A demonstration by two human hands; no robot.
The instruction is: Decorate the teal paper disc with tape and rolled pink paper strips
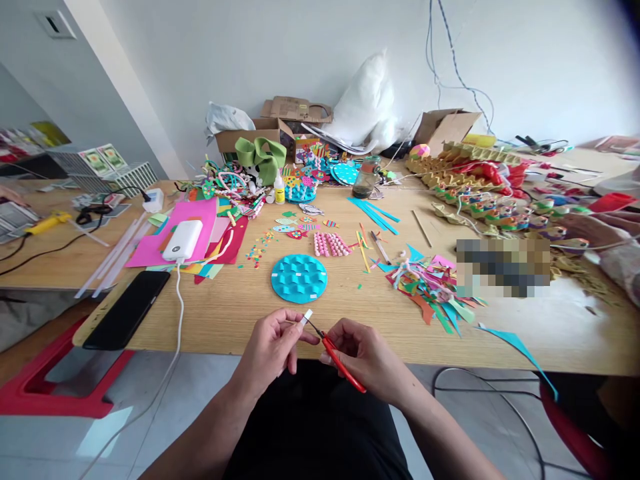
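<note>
Between finger and thumb, my left hand [277, 343] pinches a small white strip [307, 315], perhaps foam tape. My right hand [363, 350] grips red-handled scissors [344, 364], their dark blades pointing up and left at the strip. Both hands hover over the table's front edge. Just beyond them lies a round blue disc [299, 277] with raised scalloped shapes and several small white pieces on it. Behind the disc are a block of pink-and-white beads [333, 245] and several patterned paper fish [297, 233]. Small coloured dots [257, 252] are scattered to the disc's left.
A black phone [127, 310] and a white power bank [183, 240] with a cable lie at left, near coloured paper [173, 227]. Paper scraps [435, 283] are heaped at right. A glue bottle [279, 187] and a glass jar [367, 177] stand farther back.
</note>
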